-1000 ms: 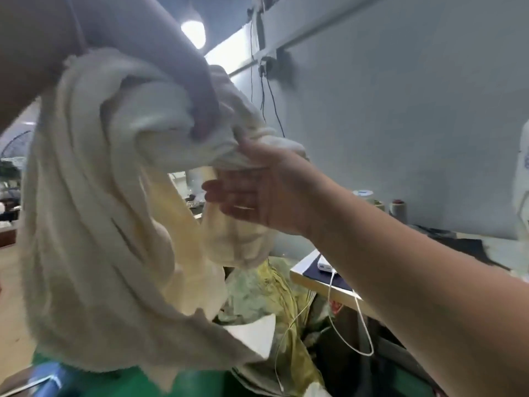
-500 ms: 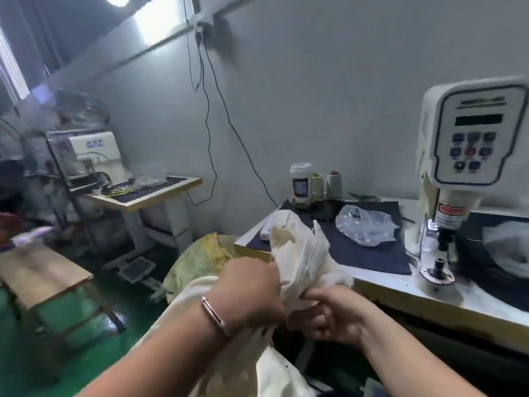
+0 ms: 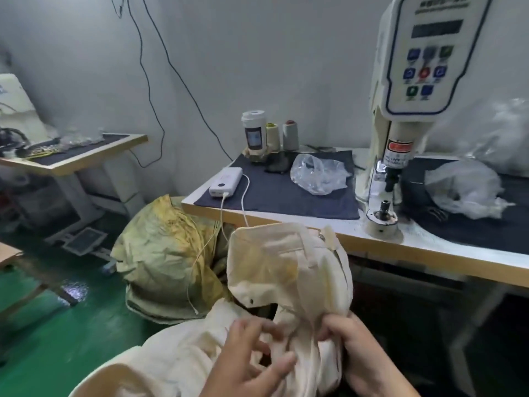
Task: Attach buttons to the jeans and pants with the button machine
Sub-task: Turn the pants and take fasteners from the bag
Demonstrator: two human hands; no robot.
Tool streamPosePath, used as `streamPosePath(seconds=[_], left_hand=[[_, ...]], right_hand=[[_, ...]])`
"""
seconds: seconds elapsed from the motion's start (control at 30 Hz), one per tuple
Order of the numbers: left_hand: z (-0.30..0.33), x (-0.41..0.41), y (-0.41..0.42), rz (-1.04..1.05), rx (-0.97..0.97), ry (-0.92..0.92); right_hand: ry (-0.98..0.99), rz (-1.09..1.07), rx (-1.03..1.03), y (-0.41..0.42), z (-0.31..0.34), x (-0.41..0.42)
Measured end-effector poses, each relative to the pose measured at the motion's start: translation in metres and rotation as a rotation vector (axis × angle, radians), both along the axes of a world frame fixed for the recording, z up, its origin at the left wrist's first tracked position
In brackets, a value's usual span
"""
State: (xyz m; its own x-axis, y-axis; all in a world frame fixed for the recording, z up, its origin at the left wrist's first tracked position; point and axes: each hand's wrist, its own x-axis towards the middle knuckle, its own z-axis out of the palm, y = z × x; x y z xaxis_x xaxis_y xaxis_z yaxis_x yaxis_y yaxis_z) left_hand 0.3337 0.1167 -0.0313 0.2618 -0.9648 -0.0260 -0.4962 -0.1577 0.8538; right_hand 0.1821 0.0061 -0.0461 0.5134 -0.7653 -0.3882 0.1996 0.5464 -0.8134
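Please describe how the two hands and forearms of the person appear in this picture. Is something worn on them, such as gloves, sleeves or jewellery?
Both are bare. The left hand and right hand wear no gloves, and no rings show on the visible fingers. The forearms, as far as the frame shows them, have no sleeves. No bracelet or watch is visible; the left wrist is mostly cut off by the bottom edge.
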Motion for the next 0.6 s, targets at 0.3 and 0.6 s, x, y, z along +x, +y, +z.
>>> streamPosePath(seconds=[0.3, 0.6], left_hand=[[0.113, 0.031, -0.051, -0.124, -0.540, -0.371], [0.142, 0.057, -0.068, -0.312, -0.008, -0.136]], right_hand=[[0.003, 0.201, -0.322, 0.009, 0.040, -0.014], [-0.476, 0.062, -0.285, 0.016, 0.033, -0.020]])
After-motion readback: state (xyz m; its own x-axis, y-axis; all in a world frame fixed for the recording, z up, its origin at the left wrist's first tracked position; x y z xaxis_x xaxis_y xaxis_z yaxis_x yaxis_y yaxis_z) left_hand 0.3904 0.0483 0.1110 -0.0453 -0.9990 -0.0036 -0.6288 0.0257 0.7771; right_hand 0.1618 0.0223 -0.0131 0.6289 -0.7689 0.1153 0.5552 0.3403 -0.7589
